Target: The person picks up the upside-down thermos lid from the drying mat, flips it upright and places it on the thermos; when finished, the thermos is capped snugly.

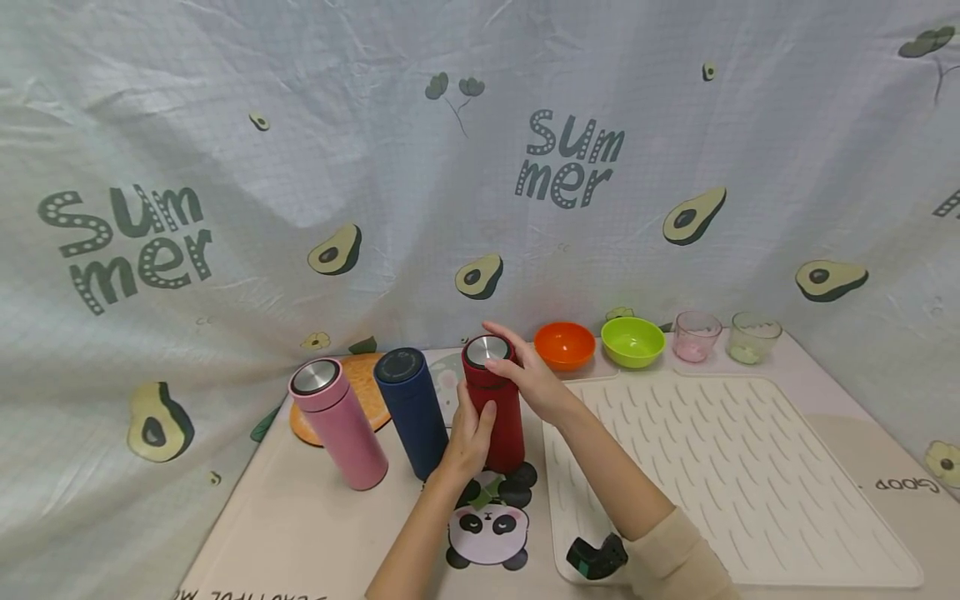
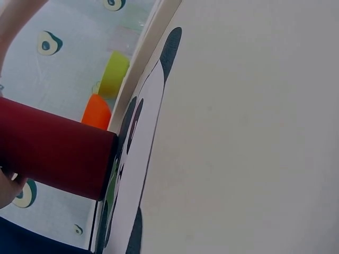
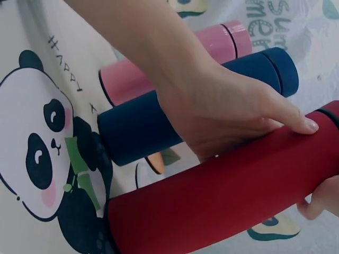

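A red thermos [image 1: 504, 425] with a steel-topped lid [image 1: 487, 350] stands upright on the table, its base by the printed panda. My left hand [image 1: 471, 437] grips its body from the left, thumb across the front, as the right wrist view also shows on the thermos [image 3: 222, 196] with that hand [image 3: 228, 108]. Up at the lid, my right hand [image 1: 532, 383] holds it from the right, with the thumb over the top edge and the fingers behind. To the left stand a blue thermos [image 1: 416, 417] and a pink thermos [image 1: 345, 433], both upright with lids on.
Behind on the right are an orange bowl [image 1: 565, 346], a green bowl [image 1: 633, 342] and two glass cups, one pinkish [image 1: 696, 337], one greenish [image 1: 752, 339]. A ribbed white mat [image 1: 720, 475] covers the right side. An orange round board [image 1: 367, 392] lies behind the pink thermos.
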A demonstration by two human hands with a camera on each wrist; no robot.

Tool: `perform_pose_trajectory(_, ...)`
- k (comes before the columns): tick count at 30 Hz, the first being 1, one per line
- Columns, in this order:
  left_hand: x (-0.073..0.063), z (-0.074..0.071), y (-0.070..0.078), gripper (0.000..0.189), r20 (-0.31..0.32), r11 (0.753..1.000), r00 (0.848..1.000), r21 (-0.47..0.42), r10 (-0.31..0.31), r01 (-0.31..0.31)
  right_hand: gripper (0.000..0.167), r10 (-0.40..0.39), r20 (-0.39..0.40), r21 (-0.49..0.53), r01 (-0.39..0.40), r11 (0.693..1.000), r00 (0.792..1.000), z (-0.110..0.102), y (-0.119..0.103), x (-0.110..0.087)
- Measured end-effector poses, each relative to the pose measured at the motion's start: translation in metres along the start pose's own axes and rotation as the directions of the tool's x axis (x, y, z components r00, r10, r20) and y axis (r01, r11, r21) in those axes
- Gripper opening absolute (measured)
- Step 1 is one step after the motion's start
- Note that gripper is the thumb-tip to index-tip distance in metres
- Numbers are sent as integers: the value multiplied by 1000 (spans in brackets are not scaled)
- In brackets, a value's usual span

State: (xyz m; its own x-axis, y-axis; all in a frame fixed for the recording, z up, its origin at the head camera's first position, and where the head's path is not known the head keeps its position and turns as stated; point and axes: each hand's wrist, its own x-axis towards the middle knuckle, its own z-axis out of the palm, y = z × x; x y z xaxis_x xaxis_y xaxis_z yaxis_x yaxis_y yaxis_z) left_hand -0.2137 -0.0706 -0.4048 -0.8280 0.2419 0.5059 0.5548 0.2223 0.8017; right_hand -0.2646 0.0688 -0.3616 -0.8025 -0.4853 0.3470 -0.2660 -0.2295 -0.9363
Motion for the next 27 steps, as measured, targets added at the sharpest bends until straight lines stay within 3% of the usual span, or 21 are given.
perform_pose_trajectory(5,0,-1,0,49,12,1000,1000,3,0,0,64,-10,6,61,10,998,1000,-1,1,-1)
perform_pose_trajectory(9,0,-1,0,48,17,1000,1000,6,-5,5,66,-4,-31,28,5,1000,1000,0,0,0)
perform_pose_trajectory(24,1,-1,1,49,30,1000,999,5,-22,22,65,7,17,32,-7,999,1000,-3,-2,-1)
perform_pose_trajectory(27,1,-2,2,47,36,999,999,7,-35,35,63,-4,-15,40,4,999,1000,-3,1,-1)
